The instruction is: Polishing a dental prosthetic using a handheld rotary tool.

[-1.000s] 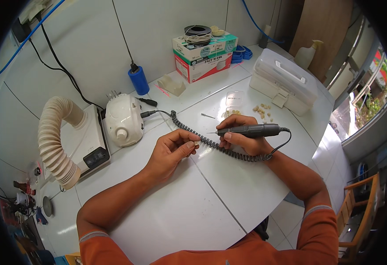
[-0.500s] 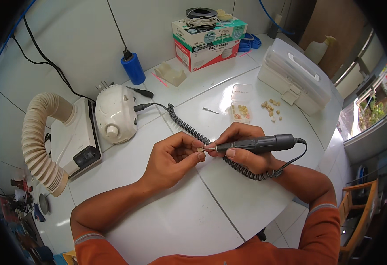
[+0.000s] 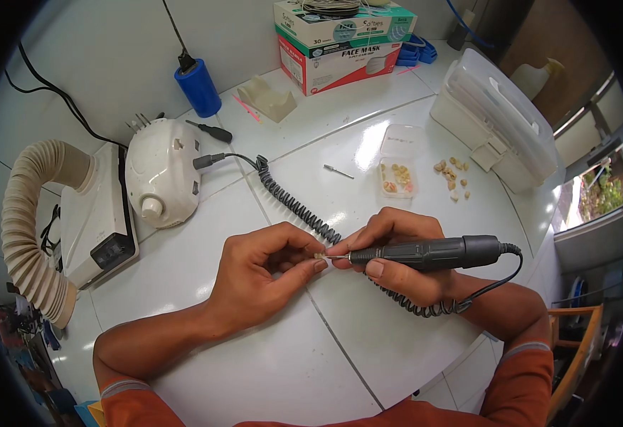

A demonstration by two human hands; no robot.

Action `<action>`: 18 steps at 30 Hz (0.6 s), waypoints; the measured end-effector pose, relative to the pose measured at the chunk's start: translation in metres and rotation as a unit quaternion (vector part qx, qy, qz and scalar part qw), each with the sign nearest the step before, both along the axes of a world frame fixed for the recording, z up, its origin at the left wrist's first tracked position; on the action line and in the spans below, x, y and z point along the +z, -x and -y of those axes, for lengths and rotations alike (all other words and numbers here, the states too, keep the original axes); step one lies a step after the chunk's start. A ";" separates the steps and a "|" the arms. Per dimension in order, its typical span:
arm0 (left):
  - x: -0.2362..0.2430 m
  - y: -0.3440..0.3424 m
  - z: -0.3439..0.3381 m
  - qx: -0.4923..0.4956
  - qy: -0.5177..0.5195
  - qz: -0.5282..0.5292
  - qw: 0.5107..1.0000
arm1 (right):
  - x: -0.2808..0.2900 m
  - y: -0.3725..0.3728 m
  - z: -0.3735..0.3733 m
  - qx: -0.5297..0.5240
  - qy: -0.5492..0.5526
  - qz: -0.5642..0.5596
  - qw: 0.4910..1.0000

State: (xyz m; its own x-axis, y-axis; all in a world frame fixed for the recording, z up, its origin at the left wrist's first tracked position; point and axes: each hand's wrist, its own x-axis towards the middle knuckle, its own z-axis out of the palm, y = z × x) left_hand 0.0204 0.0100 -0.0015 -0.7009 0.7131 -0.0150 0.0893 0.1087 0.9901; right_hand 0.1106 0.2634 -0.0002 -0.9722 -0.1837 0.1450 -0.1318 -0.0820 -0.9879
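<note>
My left hand [image 3: 265, 274] pinches a tiny pale, tooth-like piece [image 3: 319, 255] between thumb and fingertips. Most of that piece is hidden by the fingers. In my right hand [image 3: 407, 274] lies a black rotary handpiece [image 3: 425, 252], held like a pen and nearly level. Its thin metal bur [image 3: 337, 257] points left and meets or nearly meets the pale piece; I cannot tell whether they touch. A coiled black cord [image 3: 297, 206] runs behind my hands to a white control unit [image 3: 163, 174] on the left.
An open clear case [image 3: 398, 178] holds small yellowish pieces, with more loose pieces [image 3: 454, 176] beside it. A loose bur [image 3: 338, 171] lies nearby. A ribbed hose [image 3: 30, 228] curves at far left. Behind stand mask boxes [image 3: 347, 64], a blue cylinder [image 3: 198, 88] and a lidded plastic box [image 3: 496, 121].
The view has shifted nearer, so the surrounding things sit farther outward. Both hands keep their grips, and the handpiece lies a little more level than before.
</note>
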 end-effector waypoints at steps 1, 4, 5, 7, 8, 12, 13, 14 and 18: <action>0.000 0.001 0.001 -0.004 0.006 -0.025 1.000 | 0.002 0.000 0.000 0.000 -0.007 0.000 1.000; -0.001 0.003 0.003 -0.009 0.014 -0.059 0.998 | 0.001 0.000 0.000 0.001 0.007 0.012 1.000; -0.001 0.002 0.003 -0.006 0.012 -0.043 0.999 | 0.000 -0.001 0.000 0.001 0.017 0.018 1.000; -0.002 0.001 0.002 -0.003 0.009 -0.022 1.000 | 0.000 0.000 0.000 0.008 0.013 0.013 1.000; -0.001 0.001 0.002 -0.003 0.010 -0.018 1.000 | 0.000 0.000 -0.001 0.011 0.011 0.011 1.000; -0.001 0.000 0.000 -0.004 0.010 -0.011 1.000 | 0.002 0.000 -0.004 0.021 -0.012 0.014 1.000; 0.000 0.000 0.001 -0.003 0.016 -0.007 1.000 | 0.003 0.001 -0.004 0.030 -0.019 0.021 0.999; 0.001 0.000 0.001 -0.002 0.022 -0.004 1.000 | 0.004 0.001 -0.005 0.039 -0.026 0.029 0.998; -0.001 -0.003 0.001 0.018 -0.002 -0.007 1.000 | 0.008 0.001 -0.001 0.033 -0.046 0.030 0.998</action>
